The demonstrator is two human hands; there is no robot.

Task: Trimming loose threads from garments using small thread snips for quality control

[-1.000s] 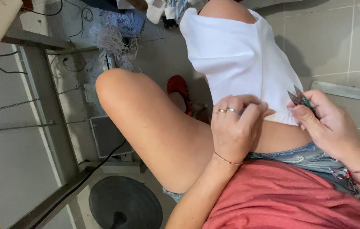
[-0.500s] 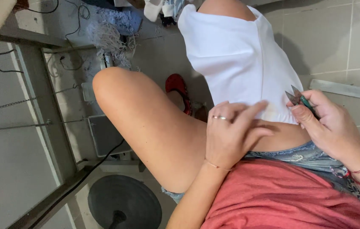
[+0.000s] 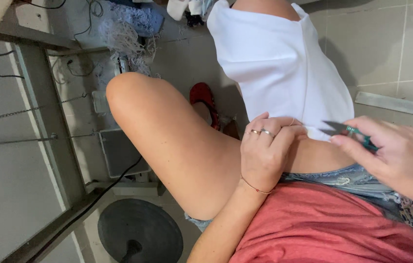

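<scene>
- Left hand lies curled on my thigh, fingers bent and pressed together on the near edge of the white cloth, pinning it so it can't slide off my lap.
- Two thin rings sit on that hand, and a fine red string runs round the wrist.
- Right hand pinches the small thread snips between thumb and fingers, the points aimed at the edge my left hand holds, just beside it.
- Those snips have dark metal blades and a green handle, mostly hidden in my grip.
- That cloth drapes over my right leg and hangs toward the floor; it looks smooth and fairly stiff, with one straight seam line down it.
- Frayed denim shorts and a soft red top fill the near edge.
- Down below, grey tiles, a round dark pedal base and a red shoe.
</scene>
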